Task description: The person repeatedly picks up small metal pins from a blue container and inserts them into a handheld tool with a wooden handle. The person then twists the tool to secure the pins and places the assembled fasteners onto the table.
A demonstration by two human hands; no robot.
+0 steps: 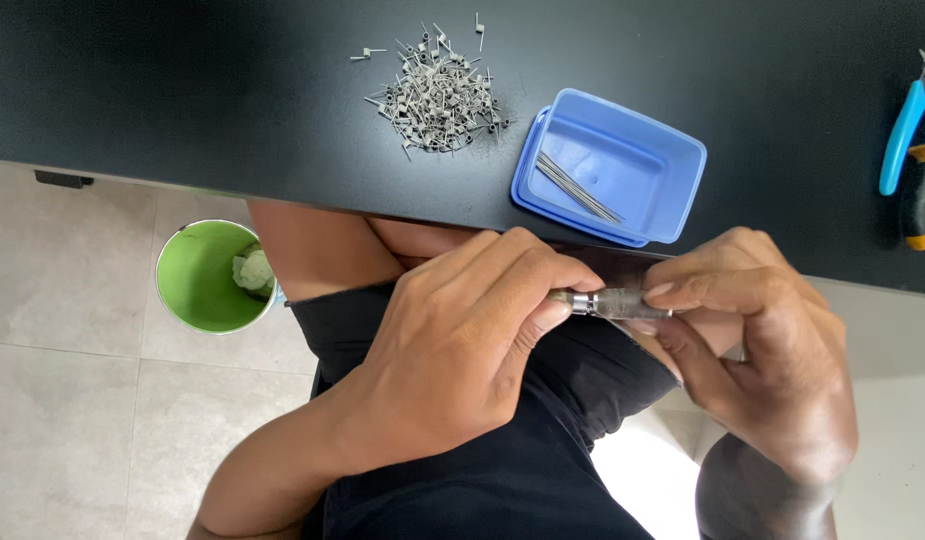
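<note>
Both my hands meet over my lap, just below the black table's front edge (283, 190). My left hand (463, 350) closes its fingers around one end of a small metal tool (608, 302), a short cylinder with a silver collar and a clear barrel. My right hand (763, 340) pinches the other end of the same tool between thumb and fingers. A pile of several small metal wire coils (438, 95) lies on the table beyond my hands. A blue plastic box (673, 165) with thin straight wires (578, 188) in it stands right above the tool.
Blue-handled pliers (903, 135) and a yellow-and-black-handled tool (923, 195) lie at the table's right edge. A green bin (193, 285) with crumpled paper stands on the tiled floor at the left, beside my knee.
</note>
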